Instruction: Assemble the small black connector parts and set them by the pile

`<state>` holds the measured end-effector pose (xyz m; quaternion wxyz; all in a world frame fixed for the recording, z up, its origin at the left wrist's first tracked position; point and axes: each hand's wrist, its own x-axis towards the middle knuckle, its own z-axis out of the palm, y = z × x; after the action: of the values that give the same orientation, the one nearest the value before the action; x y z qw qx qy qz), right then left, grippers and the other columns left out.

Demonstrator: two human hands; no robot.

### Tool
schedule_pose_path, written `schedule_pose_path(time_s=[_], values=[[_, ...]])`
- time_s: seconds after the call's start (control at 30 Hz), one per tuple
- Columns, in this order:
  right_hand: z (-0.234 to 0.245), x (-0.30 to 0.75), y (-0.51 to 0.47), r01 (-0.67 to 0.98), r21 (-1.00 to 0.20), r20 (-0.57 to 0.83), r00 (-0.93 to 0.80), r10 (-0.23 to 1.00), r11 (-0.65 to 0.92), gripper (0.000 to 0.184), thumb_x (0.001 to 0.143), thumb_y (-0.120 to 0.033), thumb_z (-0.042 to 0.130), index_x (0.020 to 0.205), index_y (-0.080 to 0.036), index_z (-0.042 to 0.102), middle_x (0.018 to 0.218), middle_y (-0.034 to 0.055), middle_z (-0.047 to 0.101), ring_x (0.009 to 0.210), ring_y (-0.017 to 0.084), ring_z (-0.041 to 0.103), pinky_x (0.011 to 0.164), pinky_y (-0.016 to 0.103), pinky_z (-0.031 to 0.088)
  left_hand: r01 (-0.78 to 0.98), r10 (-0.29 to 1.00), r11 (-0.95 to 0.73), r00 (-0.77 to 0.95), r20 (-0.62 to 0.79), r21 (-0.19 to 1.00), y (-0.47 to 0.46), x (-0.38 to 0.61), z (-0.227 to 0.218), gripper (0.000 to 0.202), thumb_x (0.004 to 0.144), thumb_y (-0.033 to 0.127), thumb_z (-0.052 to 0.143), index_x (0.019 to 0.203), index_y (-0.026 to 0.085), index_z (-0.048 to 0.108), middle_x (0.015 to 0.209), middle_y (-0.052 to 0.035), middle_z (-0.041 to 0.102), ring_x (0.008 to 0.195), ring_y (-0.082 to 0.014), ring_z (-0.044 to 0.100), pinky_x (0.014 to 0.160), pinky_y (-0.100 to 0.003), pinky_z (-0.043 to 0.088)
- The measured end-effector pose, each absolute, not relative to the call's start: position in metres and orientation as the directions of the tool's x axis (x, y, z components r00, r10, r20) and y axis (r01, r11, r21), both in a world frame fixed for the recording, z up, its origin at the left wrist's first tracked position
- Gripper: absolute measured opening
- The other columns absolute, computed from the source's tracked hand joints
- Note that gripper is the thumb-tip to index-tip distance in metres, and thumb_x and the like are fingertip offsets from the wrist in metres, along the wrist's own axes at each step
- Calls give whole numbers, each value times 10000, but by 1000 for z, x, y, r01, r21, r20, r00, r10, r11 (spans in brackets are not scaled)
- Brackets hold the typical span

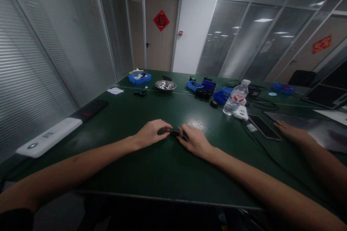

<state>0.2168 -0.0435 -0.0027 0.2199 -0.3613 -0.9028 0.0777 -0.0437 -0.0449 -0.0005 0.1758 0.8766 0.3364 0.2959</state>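
My left hand (153, 133) is over the green table, its thumb and forefinger curled together at the left end of a small black part (174, 134). From the other side my right hand (195, 140) closes its thumb and fingers round the right end of that part. A thin pale sliver (180, 129) pokes out by the right forefinger; its kind is too small to tell. Much of the black part is hidden by the right fingers, and the dim light blurs its shape.
Further back on the green table (130, 115) stand a metal bowl (165, 86), a blue basket (139, 78) and a water bottle (236, 98). At left lies a white device (50, 137). Right of me, another person's hand (294, 131) rests near a phone (264, 127). Cables run nearby.
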Motion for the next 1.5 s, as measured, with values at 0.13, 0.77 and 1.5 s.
schedule_pose_path(time_s=[0.13,0.77,1.5], values=[[-5,221,-40,664,-343,361,-560,745,665,151,910,-260,637,932,-229,491,872,-1,603,737,162,553,643,273,360,433,650,-732,674,351,526,-45,-44,0,401,929,267,691,1322,230,619,1059,-57,686,971,-194,644,880,-335,509],[-7,223,-38,572,-332,348,-664,661,750,197,941,-290,674,950,-235,485,894,3,629,754,164,572,665,271,375,496,667,-728,674,319,474,-44,-39,4,281,998,339,580,1240,220,660,1018,-64,638,944,-205,600,815,-328,481],[1,224,-45,546,-458,414,-567,712,701,53,917,-192,543,917,-223,500,823,-9,579,669,139,525,636,272,375,336,466,-877,768,439,343,-48,-34,4,187,954,169,611,1089,190,738,1265,-114,653,1194,-236,593,1016,-412,509]])
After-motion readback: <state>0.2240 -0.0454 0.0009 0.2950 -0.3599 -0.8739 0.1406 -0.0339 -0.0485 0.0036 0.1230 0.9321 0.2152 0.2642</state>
